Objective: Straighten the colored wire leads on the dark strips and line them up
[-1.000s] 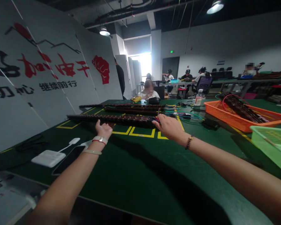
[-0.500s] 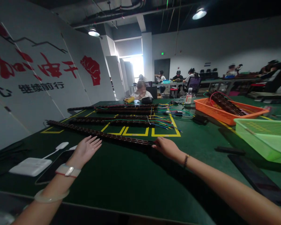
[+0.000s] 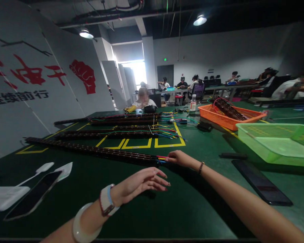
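Note:
A long dark cable bundle lies slantwise across the table, with light marks along its length. Red, yellow and blue wires show at its right end. My right hand is closed round these wires, and its fingers hide their tips. In front of the bundle's end, my left hand hovers over the table, holding nothing, with its fingers stretched out and somewhat apart. Behind lie further dark bundles, whose coloured wire ends fan out to the right.
On the right stand an orange basket with a dark bundle inside and a green basket. A black phone lies near my right arm; another phone and a white box lie at left. A person sits across the table.
My left hand has moved right, from beside the bundle's middle to near its right end. Coloured wires now show at my right hand. The view has turned to the right.

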A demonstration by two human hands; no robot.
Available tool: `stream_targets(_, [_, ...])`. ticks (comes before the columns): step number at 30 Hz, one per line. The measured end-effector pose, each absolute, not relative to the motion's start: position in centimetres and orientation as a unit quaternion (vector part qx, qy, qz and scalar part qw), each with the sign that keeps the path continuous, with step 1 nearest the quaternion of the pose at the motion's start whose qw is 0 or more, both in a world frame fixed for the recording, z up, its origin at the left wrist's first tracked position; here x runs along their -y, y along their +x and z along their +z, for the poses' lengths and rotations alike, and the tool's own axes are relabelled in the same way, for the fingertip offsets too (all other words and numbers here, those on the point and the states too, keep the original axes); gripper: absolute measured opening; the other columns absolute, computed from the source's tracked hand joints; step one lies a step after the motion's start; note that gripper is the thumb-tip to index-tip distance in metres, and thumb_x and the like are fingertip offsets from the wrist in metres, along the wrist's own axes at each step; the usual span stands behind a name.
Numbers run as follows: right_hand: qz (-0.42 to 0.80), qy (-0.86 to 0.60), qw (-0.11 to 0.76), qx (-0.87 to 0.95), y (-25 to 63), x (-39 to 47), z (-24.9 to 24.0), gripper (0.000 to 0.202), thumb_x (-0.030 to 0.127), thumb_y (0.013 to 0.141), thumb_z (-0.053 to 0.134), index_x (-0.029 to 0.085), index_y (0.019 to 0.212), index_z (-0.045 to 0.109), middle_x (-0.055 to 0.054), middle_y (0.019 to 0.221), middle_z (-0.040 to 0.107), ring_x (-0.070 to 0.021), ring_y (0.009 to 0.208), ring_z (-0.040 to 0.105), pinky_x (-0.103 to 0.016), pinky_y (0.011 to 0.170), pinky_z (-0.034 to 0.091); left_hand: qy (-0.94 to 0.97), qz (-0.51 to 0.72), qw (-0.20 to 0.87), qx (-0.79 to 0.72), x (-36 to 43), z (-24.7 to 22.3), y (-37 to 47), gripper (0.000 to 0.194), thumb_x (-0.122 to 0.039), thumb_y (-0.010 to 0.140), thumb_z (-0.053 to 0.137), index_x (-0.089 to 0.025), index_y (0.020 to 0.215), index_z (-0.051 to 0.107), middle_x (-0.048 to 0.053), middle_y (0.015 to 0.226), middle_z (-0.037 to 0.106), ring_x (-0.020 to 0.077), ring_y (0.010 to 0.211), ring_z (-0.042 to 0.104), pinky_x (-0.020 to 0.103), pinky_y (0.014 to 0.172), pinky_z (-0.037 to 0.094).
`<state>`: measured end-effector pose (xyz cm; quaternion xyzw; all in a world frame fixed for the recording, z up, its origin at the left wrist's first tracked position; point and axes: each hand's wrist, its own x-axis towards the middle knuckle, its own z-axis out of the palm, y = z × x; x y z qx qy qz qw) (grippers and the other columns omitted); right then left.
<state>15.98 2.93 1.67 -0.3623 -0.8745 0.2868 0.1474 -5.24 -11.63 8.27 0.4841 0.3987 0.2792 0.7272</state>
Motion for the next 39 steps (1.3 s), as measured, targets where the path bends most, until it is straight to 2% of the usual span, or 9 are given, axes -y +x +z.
stream_targets(5, [0.352, -0.358, 0.155, 0.851, 16.4, -3.6, 0.8, 0.045, 0.055, 0.08, 0.057, 0.011, 0.083, 0.065, 0.003, 0.062, 0.054, -0.0099, 0.057, 0.042, -0.021, 0.051, 0.031, 0.491, 0.195, 0.782, -0.33, 7.8, 5.8, -0.4, 0.034, -0.037, 0.088, 0.043, -0.012, 0.101, 0.063, 0.018, 0.108, 0.066, 0.0228, 0.095, 0.064, 0.037, 0.092, 0.041])
stream_targets(9, [0.363, -0.352, 0.148, 0.85, 16.2, -4.2, 0.5, 0.043, 0.054, 0.076, 0.061, 0.011, 0.08, 0.066, 0.005, 0.057, 0.049, -0.0087, 0.055, 0.038, -0.02, 0.049, 0.028, 0.446, 0.159, 0.816, -0.331, 5.5, 3.9, 1.8, 0.036, -0.037, 0.088, 0.042, -0.011, 0.099, 0.064, 0.018, 0.105, 0.067, 0.0201, 0.089, 0.066, 0.034, 0.087, 0.042])
stream_targets(14, [0.349, -0.354, 0.112, 0.861, 16.0, -4.7, 0.6, 0.034, 0.046, 0.074, 0.063, 0.012, 0.075, 0.068, 0.007, 0.051, 0.042, -0.0073, 0.051, 0.031, -0.02, 0.045, 0.025, 0.389, 0.203, 0.835, -0.333, 4.1, 1.8, 2.4, 0.031, -0.033, 0.086, 0.045, -0.009, 0.099, 0.062, 0.017, 0.096, 0.069, 0.0215, 0.085, 0.067, 0.035, 0.087, 0.044])
stream_targets(21, [0.333, -0.349, 0.11, 0.869, 16.0, -3.9, 1.2, 0.025, 0.033, 0.08, 0.057, 0.011, 0.075, 0.069, 0.004, 0.054, 0.051, -0.0075, 0.051, 0.035, -0.019, 0.046, 0.027, 0.259, 0.272, 0.868, -0.324, 4.0, 0.9, 1.9, 0.033, -0.029, 0.086, 0.045, -0.003, 0.101, 0.059, 0.021, 0.103, 0.066, 0.0237, 0.093, 0.066, 0.036, 0.095, 0.041])
stream_targets(26, [0.211, -0.299, 0.108, 0.925, 15.7, -3.3, 1.8, 0.012, 0.012, 0.074, 0.057, 0.014, 0.075, 0.068, 0.0, 0.067, 0.062, -0.0095, 0.058, 0.045, -0.02, 0.056, 0.034, 0.236, 0.293, 0.877, -0.298, 4.2, 0.7, 1.7, 0.044, -0.032, 0.086, 0.047, 0.004, 0.108, 0.058, 0.025, 0.114, 0.061, 0.0233, 0.097, 0.064, 0.034, 0.097, 0.041])
stream_targets(32, [0.03, -0.286, 0.11, 0.951, 15.1, -2.0, 2.0, 0.014, 0.019, 0.083, 0.057, 0.017, 0.072, 0.066, -0.003, 0.07, 0.063, -0.0139, 0.066, 0.051, -0.026, 0.066, 0.035, 0.182, 0.399, 0.856, -0.274, 4.8, 0.6, 1.9, 0.024, -0.024, 0.085, 0.046, -0.007, 0.093, 0.061, 0.016, 0.097, 0.067, 0.0205, 0.093, 0.064, 0.036, 0.098, 0.041])
stream_targets(35, [-0.05, -0.275, 0.086, 0.956, 14.8, -1.3, 2.2, 0.021, 0.02, 0.086, 0.055, 0.016, 0.068, 0.063, -0.004, 0.071, 0.062, -0.015, 0.067, 0.051, -0.029, 0.067, 0.033, 0.138, 0.455, 0.838, -0.269, 5.0, 0.6, 2.0, 0.022, -0.024, 0.088, 0.041, -0.012, 0.086, 0.059, 0.011, 0.088, 0.067, 0.0184, 0.088, 0.063, 0.036, 0.094, 0.043])
stream_targets(39, [-0.136, -0.241, 0.042, 0.96, 14.6, -0.4, 2.6, 0.016, 0.015, 0.087, 0.051, 0.015, 0.078, 0.063, -0.006, 0.075, 0.061, -0.0179, 0.07, 0.05, -0.032, 0.065, 0.032, 0.087, 0.511, 0.796, -0.313, 5.3, 0.7, 2.3, 0.022, -0.028, 0.091, 0.041, -0.015, 0.083, 0.058, 0.007, 0.082, 0.065, 0.0159, 0.081, 0.062, 0.033, 0.085, 0.047])
